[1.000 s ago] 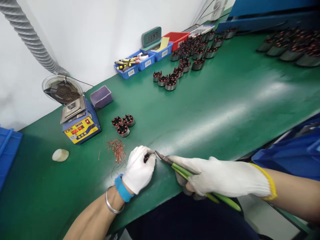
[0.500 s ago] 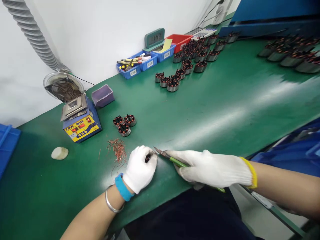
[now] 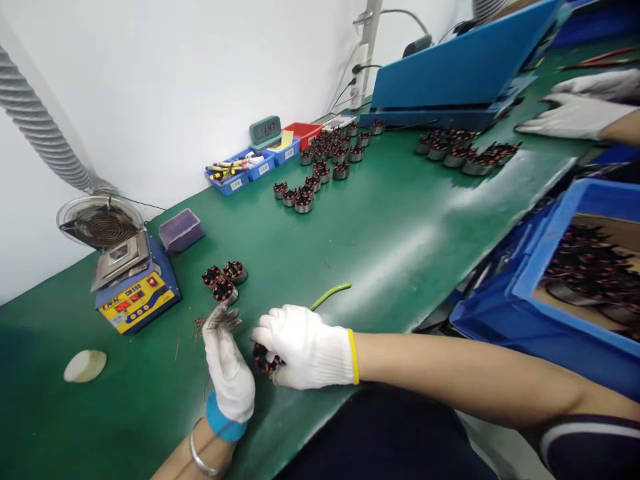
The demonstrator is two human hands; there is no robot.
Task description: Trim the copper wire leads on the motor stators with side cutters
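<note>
My right hand (image 3: 306, 347), in a white glove, is closed around a small wound stator (image 3: 263, 360) that rests on the green mat near the front edge. A green tool handle (image 3: 330, 293) sticks out from behind this hand; I cannot tell whether the hand holds it. My left hand (image 3: 227, 363), also gloved, sits just left of the stator with its fingertips pinched together near a scatter of copper wire clippings (image 3: 199, 325). What the fingertips pinch is too small to make out. Three more stators (image 3: 223, 275) stand just beyond the left hand.
A blue-and-yellow solder pot (image 3: 133, 290) and a purple tray (image 3: 181, 230) stand at the left, a white disc (image 3: 85, 365) nearer me. Rows of stators (image 3: 305, 193) and blue bins (image 3: 240, 170) line the back. A blue crate (image 3: 565, 293) sits at my right. Another person's gloved hands (image 3: 575, 113) work far right.
The view swung right and pulled back. My right hand moved left from pointing the cutters onto the stator. My left hand let the stator go and shifted left, fingers raised toward the clippings.
</note>
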